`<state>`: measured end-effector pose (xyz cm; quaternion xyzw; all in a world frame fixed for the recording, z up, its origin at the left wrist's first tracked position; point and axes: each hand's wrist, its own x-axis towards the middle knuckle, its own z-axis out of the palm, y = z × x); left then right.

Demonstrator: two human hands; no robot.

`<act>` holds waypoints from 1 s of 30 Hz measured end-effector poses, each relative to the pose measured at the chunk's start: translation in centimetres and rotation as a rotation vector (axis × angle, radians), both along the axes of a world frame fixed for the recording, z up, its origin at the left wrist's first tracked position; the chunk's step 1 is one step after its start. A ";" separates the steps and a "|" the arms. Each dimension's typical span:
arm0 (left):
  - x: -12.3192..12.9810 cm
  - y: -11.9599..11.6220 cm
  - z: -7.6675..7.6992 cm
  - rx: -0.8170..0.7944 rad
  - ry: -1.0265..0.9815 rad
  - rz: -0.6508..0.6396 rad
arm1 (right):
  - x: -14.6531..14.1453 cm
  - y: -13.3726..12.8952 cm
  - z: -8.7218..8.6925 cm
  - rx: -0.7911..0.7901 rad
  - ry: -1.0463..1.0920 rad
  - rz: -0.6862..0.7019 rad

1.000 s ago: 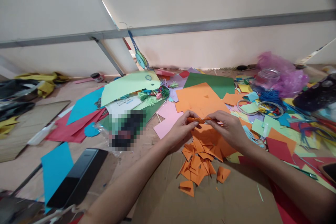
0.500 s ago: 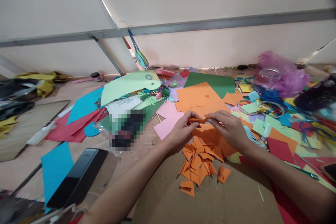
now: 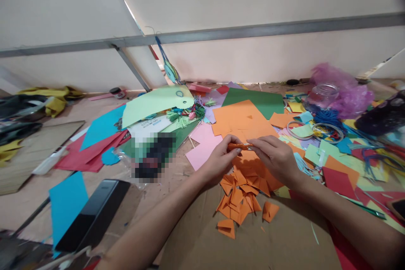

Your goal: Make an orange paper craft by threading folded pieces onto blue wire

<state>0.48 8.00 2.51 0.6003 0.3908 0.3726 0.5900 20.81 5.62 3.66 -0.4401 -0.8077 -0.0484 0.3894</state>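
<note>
A small folded strip of orange paper [image 3: 241, 146] is pinched between both hands. My left hand [image 3: 223, 156] grips its left end with thumb and fingers, and my right hand [image 3: 274, 155] holds its right end. Just below them, a heap of small folded orange pieces [image 3: 238, 198] lies on a brown cardboard sheet [image 3: 253, 244]; two pieces sit a little apart from it. Beyond the hands is a large orange sheet [image 3: 237, 116]. The fingers partly hide the strip.
To the left are a black box-like object [image 3: 93, 215], blue paper [image 3: 68, 202] and red sheets [image 3: 90, 152]. On the right lie paper scraps, two rings [image 3: 327, 132], a clear jar [image 3: 324, 93] and a pink plastic bag [image 3: 354, 93]. A white wall stands behind.
My right hand's fingers have shifted slightly along the orange strip, which now looks straighter and flatter. My left hand has barely moved.
</note>
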 end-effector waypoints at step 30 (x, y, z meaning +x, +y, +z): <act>-0.1 0.8 -1.4 0.180 0.044 -0.002 | -0.7 -0.4 -0.2 -0.261 0.278 0.055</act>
